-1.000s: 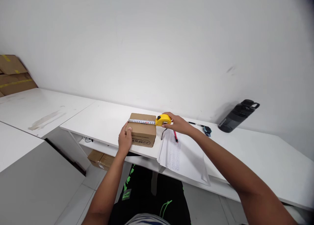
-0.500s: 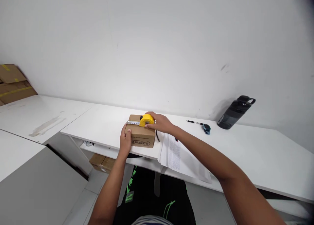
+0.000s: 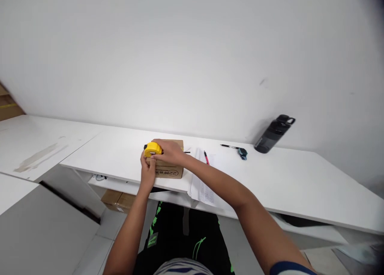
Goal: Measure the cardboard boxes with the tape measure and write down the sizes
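Note:
A small brown cardboard box point(image 3: 168, 172) with printing on its front rests on the white table. My right hand point(image 3: 170, 152) is wrapped round a yellow tape measure point(image 3: 153, 149), held over the box's left end. No silver blade shows; the body or my fingers may hide it. My left hand point(image 3: 147, 173) grips the left front corner of the box, thumb on top, just below the tape measure. Its other fingertips are partly hidden behind the box and tape measure.
Printed papers point(image 3: 207, 191) lie right of the box, with a red pen point(image 3: 206, 158) on them. Farther right are a black pen point(image 3: 230, 146), a dark teal tape measure point(image 3: 242, 153) and a black bottle point(image 3: 273, 134). Brown cartons point(image 3: 118, 201) sit under the table point(image 3: 120, 147).
My right hand has moved left with the tape measure, from the box's right side to its left end. The stretched blade is no longer visible. The camera view has shifted slightly.

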